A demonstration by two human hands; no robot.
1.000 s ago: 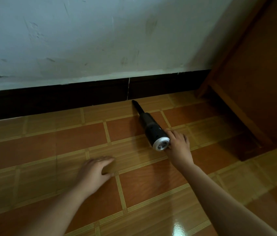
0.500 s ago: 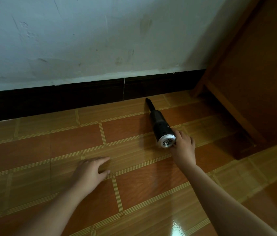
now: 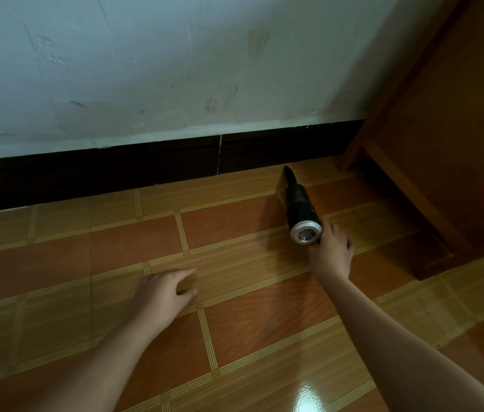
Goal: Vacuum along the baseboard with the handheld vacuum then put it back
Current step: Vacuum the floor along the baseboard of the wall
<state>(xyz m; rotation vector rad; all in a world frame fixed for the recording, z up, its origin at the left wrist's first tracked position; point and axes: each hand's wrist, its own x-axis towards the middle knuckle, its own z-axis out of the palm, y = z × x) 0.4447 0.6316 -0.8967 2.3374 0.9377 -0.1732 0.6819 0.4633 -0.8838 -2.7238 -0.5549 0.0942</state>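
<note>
A black handheld vacuum (image 3: 299,206) with a silver grilled rear end lies low over the tiled floor, its narrow nozzle tip pointing at the dark baseboard (image 3: 115,171) and ending just short of it. My right hand (image 3: 330,251) grips the vacuum at its rear, under and beside the silver cap. My left hand (image 3: 165,292) rests flat on the floor tiles to the left, fingers spread, holding nothing.
A scuffed white wall (image 3: 175,69) rises above the baseboard. A brown wooden cabinet (image 3: 458,129) stands at the right, its base close to the vacuum's nozzle. Glossy orange and yellow floor tiles (image 3: 249,322) fill the foreground.
My right hand has slid the vacuum to the right along the baseboard, toward the wooden cabinet. My left hand has stayed planted on the floor.
</note>
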